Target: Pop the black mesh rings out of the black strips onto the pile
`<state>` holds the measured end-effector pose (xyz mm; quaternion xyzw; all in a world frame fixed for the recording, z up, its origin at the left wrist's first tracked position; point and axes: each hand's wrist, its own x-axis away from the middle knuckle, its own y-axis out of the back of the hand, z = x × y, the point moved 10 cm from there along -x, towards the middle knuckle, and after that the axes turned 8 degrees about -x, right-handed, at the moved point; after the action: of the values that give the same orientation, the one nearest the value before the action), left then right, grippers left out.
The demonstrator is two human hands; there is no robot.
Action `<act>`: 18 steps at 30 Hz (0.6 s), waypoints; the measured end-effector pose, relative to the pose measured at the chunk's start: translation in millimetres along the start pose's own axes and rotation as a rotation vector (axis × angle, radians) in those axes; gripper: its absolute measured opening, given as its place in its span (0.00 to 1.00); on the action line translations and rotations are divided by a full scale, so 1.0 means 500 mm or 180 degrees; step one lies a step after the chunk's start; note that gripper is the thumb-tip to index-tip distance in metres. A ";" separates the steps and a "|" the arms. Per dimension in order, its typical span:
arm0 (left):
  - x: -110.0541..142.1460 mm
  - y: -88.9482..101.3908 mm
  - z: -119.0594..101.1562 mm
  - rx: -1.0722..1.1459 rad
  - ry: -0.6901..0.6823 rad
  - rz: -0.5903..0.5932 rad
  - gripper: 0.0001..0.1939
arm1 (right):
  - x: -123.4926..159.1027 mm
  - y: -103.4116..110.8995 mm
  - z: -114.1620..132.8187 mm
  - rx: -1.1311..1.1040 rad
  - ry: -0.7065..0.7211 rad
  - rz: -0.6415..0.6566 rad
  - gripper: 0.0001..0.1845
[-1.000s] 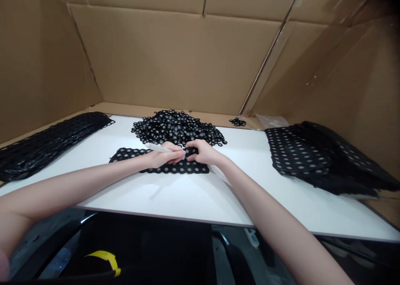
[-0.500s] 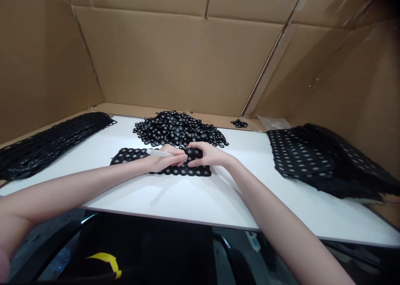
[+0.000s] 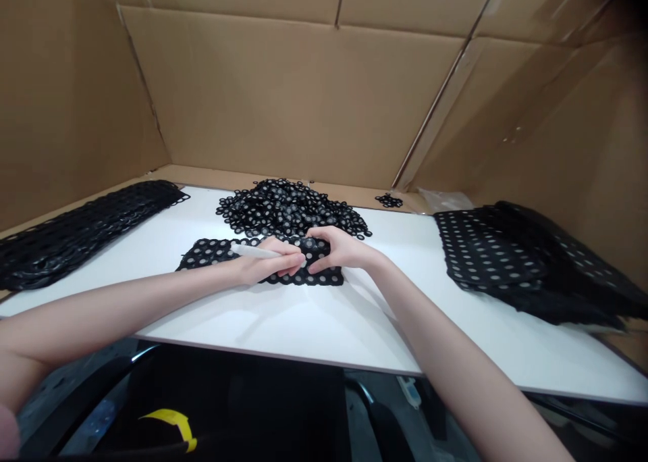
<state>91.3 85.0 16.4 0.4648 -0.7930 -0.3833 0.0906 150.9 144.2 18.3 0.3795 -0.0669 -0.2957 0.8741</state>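
Apparently for control, the left hand (image 3: 273,259) grips a white pen-shaped tool (image 3: 253,251) in closed fingers over a black, grey-dotted fabric strip (image 3: 304,278), left of centre on the white tabletop (image 3: 293,334); the right hand (image 3: 344,248), thumb and fingers parted, probably steadies it.

So it's a plain white tabletop (image 3: 314,330): dotted black strip (image 3: 206,252) lying flat mid-table, big messy heap of black rings (image 3: 291,209) just behind it on the far side, long black openwork bundle (image 3: 75,236) along the left, dotted black fabric (image 3: 486,249) rumpled over on the right.
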 end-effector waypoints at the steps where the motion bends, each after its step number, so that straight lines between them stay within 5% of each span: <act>1: 0.000 -0.002 0.001 -0.0003 0.0008 0.0010 0.21 | 0.000 0.000 0.001 -0.0011 -0.0004 0.0005 0.20; 18: -0.017 -0.008 0.024 0.0311 0.0212 0.0226 0.24 | -0.002 -0.007 0.005 -0.0078 0.0041 0.0137 0.21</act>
<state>92.8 97.1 7.0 0.4527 -0.8233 -0.3249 0.1077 147.6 141.5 17.5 0.3691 -0.0658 -0.2752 0.8853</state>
